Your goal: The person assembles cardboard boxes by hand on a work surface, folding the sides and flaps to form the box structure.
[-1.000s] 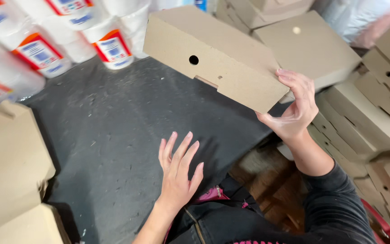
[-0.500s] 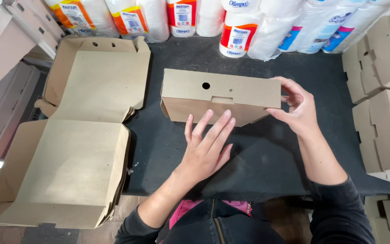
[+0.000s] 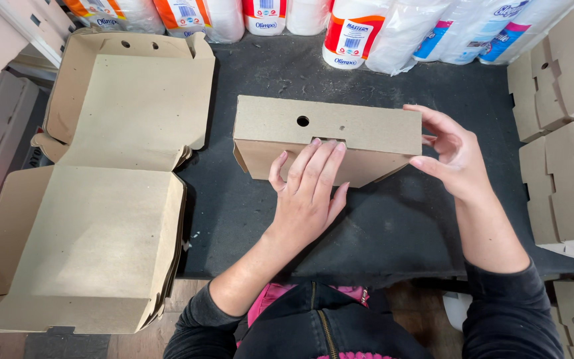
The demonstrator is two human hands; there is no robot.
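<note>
At the near edge of a dark work table, a folded brown cardboard box is steadied by two bare hands, seen from above. The left hand is laid flat against the box's near face, fingers spread and extended up to the tab slot at the lid's edge; nothing is clasped by it, only pressed. The right hand is cupped around the box's right end, thumb toward the near side and fingers on top, so that the end is pinched loosely between them.

The box is placed near the middle of the table, closed, with a round vent hole showing in its top panel. It is judged to be light and fairly stiff along its creases, though the thin board could be dented or bowed if squeezed at mid-panel; it would best be taken by its ends or folded corners, where the board is doubled.

To the left, a stack of opened, unfolded box blanks is spread over the table edge. To the right, finished boxes are piled against one another. Along the far side of the table, wrapped paper rolls in white, orange and blue packaging are lined up.
</note>
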